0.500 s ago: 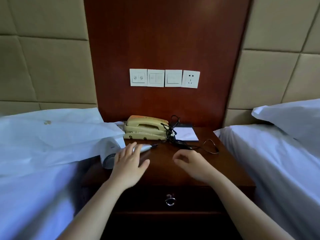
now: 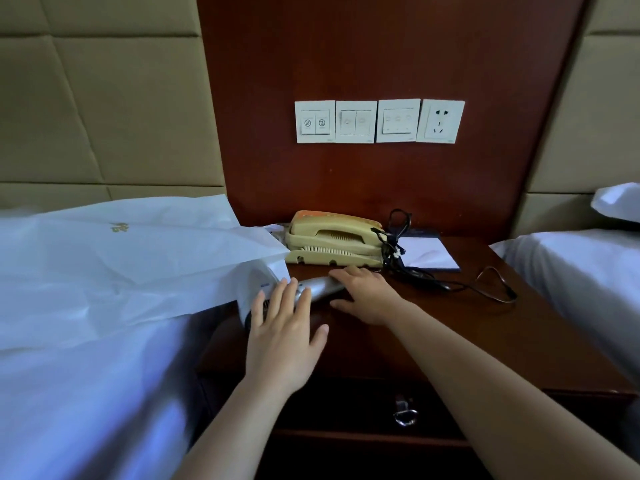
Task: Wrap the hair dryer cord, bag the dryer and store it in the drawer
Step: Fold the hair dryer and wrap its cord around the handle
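A white and silver hair dryer (image 2: pixel 260 286) lies on the dark wooden nightstand (image 2: pixel 450 334), its body partly under a white bag (image 2: pixel 138 258) spread over the left bed. My left hand (image 2: pixel 284 336) is flat with fingers spread, fingertips on the dryer's body. My right hand (image 2: pixel 365 293) covers the end of the silver handle, fingers over it and thumb below. The black cord (image 2: pixel 433 280) runs from a tangle beside the phone to a loop at the right. The drawer (image 2: pixel 346 407) below is shut and has a metal ring pull (image 2: pixel 403 415).
A yellow telephone (image 2: pixel 332 242) and a white notepad (image 2: pixel 429 256) stand at the back of the nightstand. Switches and a socket (image 2: pixel 440 121) are on the wood panel above. White beds flank both sides; a pillow (image 2: pixel 620 200) lies far right.
My right hand has moved left from the bare tabletop onto the dryer's handle. My left hand stays spread over the dryer body.
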`<state>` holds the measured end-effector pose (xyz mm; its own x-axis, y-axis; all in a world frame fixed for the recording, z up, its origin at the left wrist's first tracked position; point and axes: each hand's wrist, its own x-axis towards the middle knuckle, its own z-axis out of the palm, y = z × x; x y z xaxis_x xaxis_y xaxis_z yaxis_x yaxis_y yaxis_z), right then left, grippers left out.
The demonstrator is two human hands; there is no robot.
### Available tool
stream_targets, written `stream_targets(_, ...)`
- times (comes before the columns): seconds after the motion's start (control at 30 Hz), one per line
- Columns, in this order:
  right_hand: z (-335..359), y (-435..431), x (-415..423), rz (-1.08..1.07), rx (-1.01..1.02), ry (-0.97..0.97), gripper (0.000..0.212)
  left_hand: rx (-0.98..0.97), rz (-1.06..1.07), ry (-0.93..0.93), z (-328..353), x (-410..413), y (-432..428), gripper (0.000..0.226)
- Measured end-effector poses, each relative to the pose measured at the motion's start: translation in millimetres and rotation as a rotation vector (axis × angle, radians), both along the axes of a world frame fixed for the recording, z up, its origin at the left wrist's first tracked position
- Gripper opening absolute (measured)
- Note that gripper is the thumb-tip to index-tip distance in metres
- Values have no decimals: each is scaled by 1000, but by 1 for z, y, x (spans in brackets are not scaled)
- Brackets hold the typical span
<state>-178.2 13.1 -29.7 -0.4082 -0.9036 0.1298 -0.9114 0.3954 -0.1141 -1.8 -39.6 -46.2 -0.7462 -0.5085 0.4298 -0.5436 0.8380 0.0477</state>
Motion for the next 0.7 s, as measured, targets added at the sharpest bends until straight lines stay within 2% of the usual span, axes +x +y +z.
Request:
stream_targets(0.13,1,-2,-2,-4,68,147,55,-34,-6,1,-3,4,-7,61)
stream_targets(0.23,-1,12,-1,69,60,158,49,-48,20,-24,-6,8,-12,60)
stream_targets(0.37,-1,39,11,113,-92,246,44,64,38,-30,-1,15,-8,64)
stream_targets(0.47,4,54,20,105,-205,313,46,40,59,34,3,16,-3,68)
stream_targets(0.53,13,63,21,85,-267,321,46,-4,24,137,11,15,5,62)
stream_targets(0.6,26,72,22,44,-337,303,44,-71,-37,333,24,12,15,49)
stream_targets(0.7,44,78,25,-23,-464,178,41,-80,-159,562,44,8,35,37)
